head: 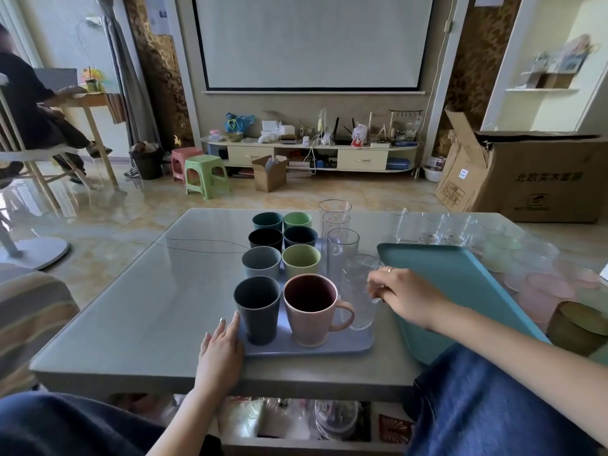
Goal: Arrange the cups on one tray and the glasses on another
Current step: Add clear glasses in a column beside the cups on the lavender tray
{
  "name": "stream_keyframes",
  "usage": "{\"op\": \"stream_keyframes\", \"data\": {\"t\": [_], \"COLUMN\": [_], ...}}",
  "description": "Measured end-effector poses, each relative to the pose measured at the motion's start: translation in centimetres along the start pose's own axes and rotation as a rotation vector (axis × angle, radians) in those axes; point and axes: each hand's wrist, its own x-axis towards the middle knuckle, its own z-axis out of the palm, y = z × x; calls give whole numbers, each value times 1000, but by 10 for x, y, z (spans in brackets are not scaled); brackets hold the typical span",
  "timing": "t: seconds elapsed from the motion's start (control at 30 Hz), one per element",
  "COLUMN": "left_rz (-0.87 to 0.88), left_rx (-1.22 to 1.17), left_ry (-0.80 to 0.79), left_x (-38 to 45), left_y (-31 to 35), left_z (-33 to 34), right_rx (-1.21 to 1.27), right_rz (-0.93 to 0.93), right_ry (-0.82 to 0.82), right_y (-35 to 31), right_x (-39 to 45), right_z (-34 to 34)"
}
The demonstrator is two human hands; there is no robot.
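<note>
A lilac tray (pixel 329 345) on the table holds two rows of coloured cups, from a dark grey cup (pixel 257 307) and a pink mug (pixel 311 309) at the front to a teal cup (pixel 267 221) at the back. Clear glasses stand along its right side. My right hand (pixel 403 296) grips the nearest clear glass (pixel 357 291) by its side. My left hand (pixel 221 352) rests flat against the tray's left front edge, fingers straight. An empty teal tray (pixel 460 291) lies tilted to the right, partly over my knee.
More clear glasses (pixel 441 228) and pale green and pink glass dishes (pixel 539 274) crowd the table's right side. A dark amber glass (pixel 577 327) stands at the right edge. The table's left half (pixel 148 291) is bare. Glassware sits on the shelf below.
</note>
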Motion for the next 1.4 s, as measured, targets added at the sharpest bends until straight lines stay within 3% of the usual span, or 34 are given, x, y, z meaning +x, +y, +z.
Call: {"op": "stream_keyframes", "data": {"t": [0.37, 0.43, 0.57, 0.63, 0.77, 1.07, 1.2, 1.3, 1.4], "left_rz": [21, 37, 6, -58, -82, -68, -43, -53, -24], "left_rx": [-129, -226, -432, -572, -686, -665, -502, -269, -65], "left_ry": [80, 90, 116, 141, 177, 219, 180, 94, 53], "left_x": [-7, -8, -9, -10, -8, -4, -5, -12, -18], "left_y": [10, 17, 32, 40, 48, 36, 24, 14, 12], "left_z": [0, -4, -9, -11, -11, -7, -3, 7, 16], "right_rx": [-56, -154, -244, -312, -260, -4, 50, 44, -25], "right_rz": [15, 7, -228, -262, -148, 19, 13, 235, 519], "right_ry": [-52, 40, 439, 440, 405, 356, 403, 388, 146], "right_y": [-2, -4, -14, -15, -21, -41, -42, -33, -17], "right_x": [-3, -11, -32, -37, -36, -20, -31, -45, -54], "right_z": [27, 31, 42, 51, 64, 89, 83, 78, 85]}}
